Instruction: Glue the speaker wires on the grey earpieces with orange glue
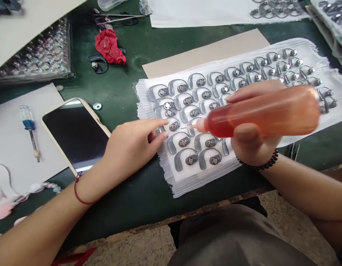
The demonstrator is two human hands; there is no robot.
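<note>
My right hand [249,142] is wrapped round an orange squeeze bottle [266,112] lying sideways, its nozzle tip pointing left at a grey ear-hook part [173,126]. Several such grey ear-hook parts with round metal discs lie in rows on a white paper stack [193,181]. My left hand [134,142] rests on the stack's left edge, index finger stretched out over that part, the other fingers curled and pressing it down.
A phone [76,135] lies face up left of my left hand, a small blue-handled screwdriver [29,127] on paper beyond it. A red cloth [110,46], a clear tray [40,59] and more grey parts [276,9] lie at the back. The table's front edge [165,221] is near.
</note>
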